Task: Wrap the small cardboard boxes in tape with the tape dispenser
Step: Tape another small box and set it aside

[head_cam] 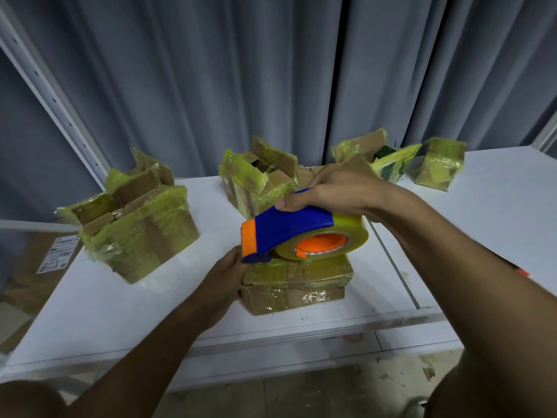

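I have the tape dispenser (289,227) in my right hand (334,191), fingers curled over the top of its blue body and thumb pressed on the near side. The yellowish tape roll (328,239) sits under my wrist with its orange hub facing me. The dispenser's orange cutter end points toward my left hand (226,273), and the whole tool rests on or just above the top of the small cardboard box (295,285) I am working on.

My left hand is at the box's left end, just under the cutter; it looks to be gripping that end to steady it, though the fingers are hidden behind the box and I cannot tell how they lie. The box already carries tape on its top and front, wrinkled in places, so I judge I am mid-wrap, laying or finishing a strip across the top.

Next, I think, I need to press the tape down at the left edge, keep the box from sliding, and either carry the strip around the end or tear it on the teeth.

Beyond my hands on the tabletop (126,312) stand other taped boxes (135,227).
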Demonstrator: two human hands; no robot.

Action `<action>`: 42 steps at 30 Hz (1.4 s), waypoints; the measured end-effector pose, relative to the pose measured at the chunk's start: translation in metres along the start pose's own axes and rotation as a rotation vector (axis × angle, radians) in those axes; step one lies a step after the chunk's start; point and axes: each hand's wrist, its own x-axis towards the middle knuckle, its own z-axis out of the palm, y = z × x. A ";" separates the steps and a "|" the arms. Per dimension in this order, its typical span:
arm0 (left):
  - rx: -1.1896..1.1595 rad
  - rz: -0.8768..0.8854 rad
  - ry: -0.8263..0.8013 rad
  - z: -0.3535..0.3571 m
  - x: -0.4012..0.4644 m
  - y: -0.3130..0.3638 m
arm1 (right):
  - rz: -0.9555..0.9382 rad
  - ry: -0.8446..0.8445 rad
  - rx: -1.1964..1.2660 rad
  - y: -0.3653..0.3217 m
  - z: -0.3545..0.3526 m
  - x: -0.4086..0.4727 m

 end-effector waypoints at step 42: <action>1.478 0.839 0.069 0.040 -0.028 -0.003 | 0.132 0.059 -0.053 0.053 -0.045 -0.037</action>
